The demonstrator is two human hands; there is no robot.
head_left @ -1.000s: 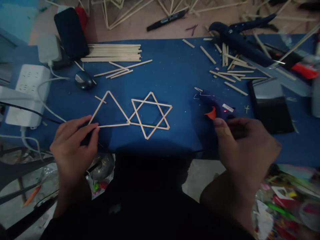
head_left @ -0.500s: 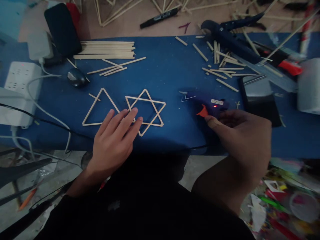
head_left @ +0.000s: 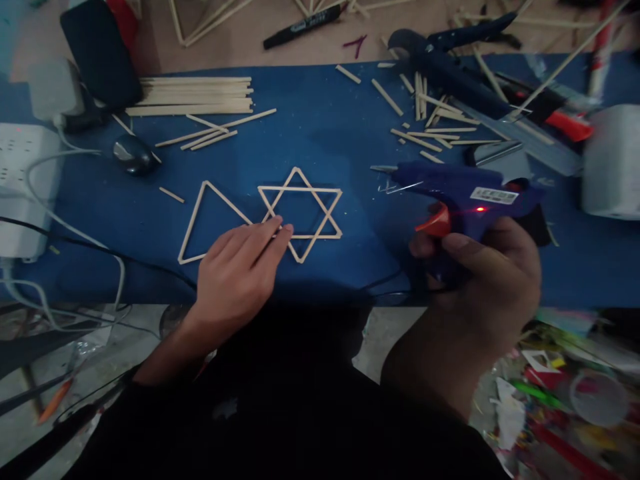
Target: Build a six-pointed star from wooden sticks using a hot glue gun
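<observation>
A purple hot glue gun (head_left: pixel 445 179) with an orange trigger and a lit red light is gripped in my right hand (head_left: pixel 493 260). Its nozzle points left, toward a six-pointed star of thin wooden sticks (head_left: pixel 300 190) lying on the blue mat. My left hand (head_left: pixel 237 267) rests palm down, fingers stretched over the star's left side and the right part of a wooden stick triangle (head_left: pixel 193 221). The fingers cover where the two shapes meet. A short loose stick (head_left: pixel 172 195) lies left of the triangle.
Bundled sticks (head_left: pixel 195 97) and a computer mouse (head_left: pixel 133 155) lie at the left, near a white power strip (head_left: pixel 27 187) with cables. Cut stick pieces (head_left: pixel 440 137) and a dark cutter (head_left: pixel 445 77) are at the back right. A black marker (head_left: pixel 303 27) lies behind.
My right hand has lifted the glue gun up from the mat. Under my left hand the triangle has turned slightly and sits closer to the star; the left fingers are drawn closer together.
</observation>
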